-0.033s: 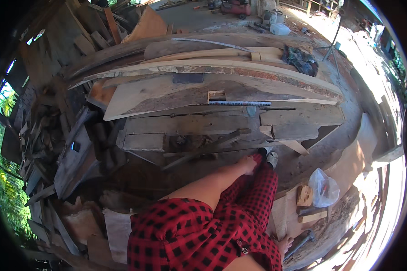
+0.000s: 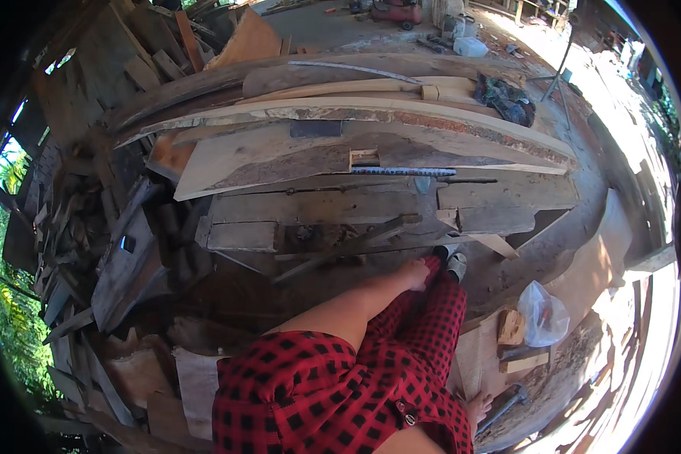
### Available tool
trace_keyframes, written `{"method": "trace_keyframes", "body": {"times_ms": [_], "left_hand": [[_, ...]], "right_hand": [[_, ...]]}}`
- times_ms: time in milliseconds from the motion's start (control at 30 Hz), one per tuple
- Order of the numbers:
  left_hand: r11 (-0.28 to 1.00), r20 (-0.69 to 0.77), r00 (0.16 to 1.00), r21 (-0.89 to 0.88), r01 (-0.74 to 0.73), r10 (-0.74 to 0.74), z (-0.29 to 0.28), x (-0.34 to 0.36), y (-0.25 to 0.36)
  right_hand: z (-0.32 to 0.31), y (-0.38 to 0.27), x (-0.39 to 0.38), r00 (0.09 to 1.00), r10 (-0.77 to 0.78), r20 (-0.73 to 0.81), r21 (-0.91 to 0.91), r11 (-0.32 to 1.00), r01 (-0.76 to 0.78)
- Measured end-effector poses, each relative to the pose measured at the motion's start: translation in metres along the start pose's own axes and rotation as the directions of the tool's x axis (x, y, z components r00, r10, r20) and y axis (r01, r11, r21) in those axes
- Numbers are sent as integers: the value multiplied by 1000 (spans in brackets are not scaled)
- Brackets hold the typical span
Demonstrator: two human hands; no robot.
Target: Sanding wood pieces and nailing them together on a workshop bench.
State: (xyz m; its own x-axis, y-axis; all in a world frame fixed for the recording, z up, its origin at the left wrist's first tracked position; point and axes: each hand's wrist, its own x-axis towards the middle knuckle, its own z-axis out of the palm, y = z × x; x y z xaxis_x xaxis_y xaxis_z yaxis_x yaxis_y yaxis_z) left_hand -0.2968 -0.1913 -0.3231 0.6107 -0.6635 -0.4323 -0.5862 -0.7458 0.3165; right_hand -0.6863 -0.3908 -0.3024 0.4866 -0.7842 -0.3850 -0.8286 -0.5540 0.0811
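My left hand lies against my lower leg in red and black checked trousers. Its fingers are small and partly hidden, so how far they curl does not show. Low in the view, my right hand rests on a pale wooden surface with its fingers apart. A hammer lies just right of that hand, its handle slanting down beside the fingers. Farther up on the same wood are a short wood block, a pale offcut and a clear plastic bag.
Ahead, long planks and a rough-edged slab stretch across, with a ruler-like strip among them. Scrap wood is heaped at the left. A thin stand and a red machine stand farther back.
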Motion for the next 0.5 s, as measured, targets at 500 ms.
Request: {"method": "trace_keyframes", "body": {"times_ms": [500], "left_hand": [[986,22,1000,168,-7,3,-13,-3,4]], "right_hand": [[-3,-10,57,934,-349,-82,499,796,341]]}}
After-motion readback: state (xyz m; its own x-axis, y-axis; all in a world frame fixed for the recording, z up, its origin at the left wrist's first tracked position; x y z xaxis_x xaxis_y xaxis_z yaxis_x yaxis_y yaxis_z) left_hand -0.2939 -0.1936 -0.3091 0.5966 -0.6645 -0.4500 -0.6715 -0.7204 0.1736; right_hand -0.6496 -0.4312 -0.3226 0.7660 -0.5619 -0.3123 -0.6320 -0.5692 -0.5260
